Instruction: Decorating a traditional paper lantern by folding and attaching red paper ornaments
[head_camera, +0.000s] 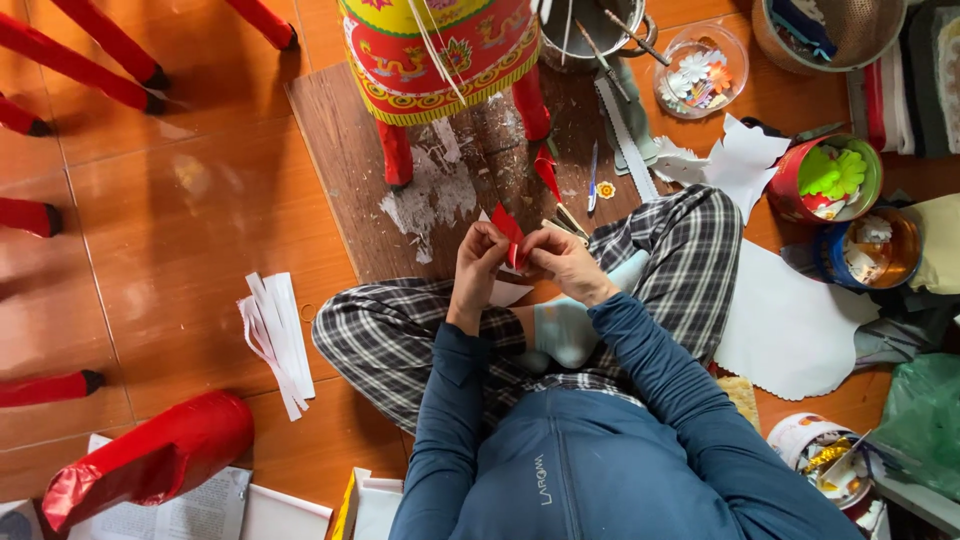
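Note:
I sit cross-legged on the floor in checked trousers. My left hand (476, 262) and my right hand (562, 260) meet in front of my knees, both pinching a small red piece of paper (509, 232) between the fingers. A white scrap (508, 293) lies just under the hands. Ahead stands a red and yellow decorated drum-shaped object (440, 50) on red legs, resting on a brown board (350, 170) smeared with white paste.
White paper strips (276, 340) lie on the left floor; a red foil tube (150, 460) at bottom left. On the right: white cut sheets (790, 330), a red tin with green paper flowers (828, 180), a blue tin (868, 250), a glass bowl (700, 70). Red legs at far left.

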